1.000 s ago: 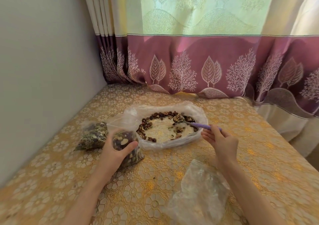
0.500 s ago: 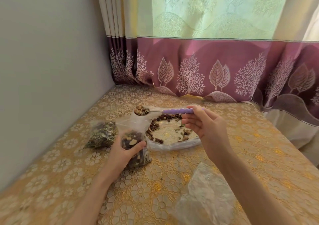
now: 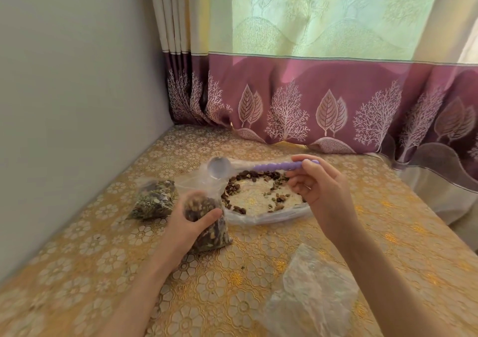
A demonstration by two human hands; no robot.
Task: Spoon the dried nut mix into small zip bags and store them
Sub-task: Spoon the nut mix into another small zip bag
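Observation:
My left hand [image 3: 190, 223] grips a small clear zip bag [image 3: 207, 223] that stands upright on the table, well filled with dried nut mix, its mouth held open at the top. My right hand [image 3: 320, 194] pinches the purple handle of a spoon [image 3: 271, 166]. The spoon's metal bowl [image 3: 219, 168] is tipped on its side over the bag's mouth and looks empty. Behind the bag lies a plastic-lined plate [image 3: 269, 217] with a thin ring of nut mix around its pale middle.
A filled bag of nut mix [image 3: 154, 199] lies at the left near the grey wall. An empty crumpled clear bag [image 3: 310, 295] lies at the front right. A purple and green curtain hangs along the back. The table's right edge drops off beyond my right arm.
My right hand scooped nuts from the plate, carried the loaded spoon left over the bag and tipped it; the spoon's bowl now shows no nuts. The left hand kept its grip.

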